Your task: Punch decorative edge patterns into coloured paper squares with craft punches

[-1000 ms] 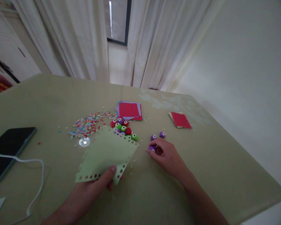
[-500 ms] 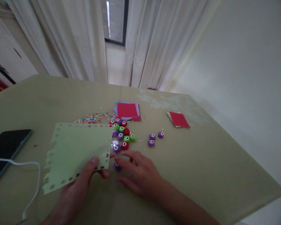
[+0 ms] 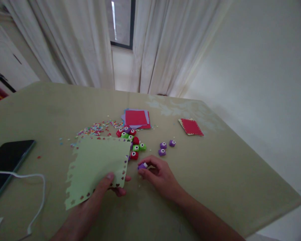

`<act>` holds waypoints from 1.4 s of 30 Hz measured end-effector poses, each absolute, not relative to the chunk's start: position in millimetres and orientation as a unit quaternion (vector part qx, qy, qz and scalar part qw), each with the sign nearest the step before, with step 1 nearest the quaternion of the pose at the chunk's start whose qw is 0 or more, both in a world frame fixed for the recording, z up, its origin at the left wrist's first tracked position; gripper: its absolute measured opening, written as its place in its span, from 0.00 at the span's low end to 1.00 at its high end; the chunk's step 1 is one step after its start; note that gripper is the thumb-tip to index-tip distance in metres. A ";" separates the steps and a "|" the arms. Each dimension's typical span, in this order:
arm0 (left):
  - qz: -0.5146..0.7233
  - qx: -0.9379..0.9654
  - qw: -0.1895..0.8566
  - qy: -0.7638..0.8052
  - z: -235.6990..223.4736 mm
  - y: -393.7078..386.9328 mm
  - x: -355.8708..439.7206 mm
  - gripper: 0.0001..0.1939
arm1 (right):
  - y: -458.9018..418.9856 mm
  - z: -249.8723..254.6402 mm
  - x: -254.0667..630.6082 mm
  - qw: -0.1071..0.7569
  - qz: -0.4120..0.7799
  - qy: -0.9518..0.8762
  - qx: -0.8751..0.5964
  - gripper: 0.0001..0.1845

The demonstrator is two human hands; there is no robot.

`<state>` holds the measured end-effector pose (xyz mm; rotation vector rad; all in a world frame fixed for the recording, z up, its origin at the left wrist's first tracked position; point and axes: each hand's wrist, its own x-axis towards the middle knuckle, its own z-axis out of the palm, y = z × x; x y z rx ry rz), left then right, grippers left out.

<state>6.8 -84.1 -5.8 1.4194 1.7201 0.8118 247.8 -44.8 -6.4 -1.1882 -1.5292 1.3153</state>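
Note:
A pale green sheet of paper [image 3: 97,164], with small shapes punched along its edges, is held by my left hand [image 3: 102,190], thumb on top and fingers underneath. Between the thumb and fingers of my right hand [image 3: 160,174] is a purple craft punch [image 3: 142,166] with a white part showing. Just beyond the sheet's right edge sits a cluster of red, green and purple craft punches [image 3: 135,148], some of them partly hidden by the paper. To the right, three purple punches [image 3: 163,146] stand apart from that group.
Behind the cluster lies a stack of coloured paper squares [image 3: 135,117]. A red punched square [image 3: 191,127] rests on another sheet at right. Paper confetti [image 3: 96,128] is scattered beyond the green sheet. At left are a phone [image 3: 12,154] and a white cable [image 3: 41,177].
The green sheet swung left, then came partway back right. My right hand moved left from the purple punches, its fingers spread near another one, and now grips a purple punch.

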 end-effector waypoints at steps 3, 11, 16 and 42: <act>0.300 0.542 0.408 0.671 -3.2 -85.1 9.5 0.29 | -43.0 -3.1 247.5 0.421 0.616 -0.504 -0.435 0.22; 0.268 0.523 0.421 0.691 -0.5 -86.0 13.8 0.26 | -44.6 -4.3 246.5 0.501 0.569 -0.484 -0.436 0.23; 0.243 0.541 0.443 0.673 1.0 -87.5 13.4 0.25 | -49.4 -5.1 244.1 0.487 0.550 -0.521 -0.436 0.19; 0.269 0.499 0.516 0.642 20.4 -88.7 26.8 0.22 | -44.2 2.0 247.7 0.452 0.655 -0.441 -0.415 0.25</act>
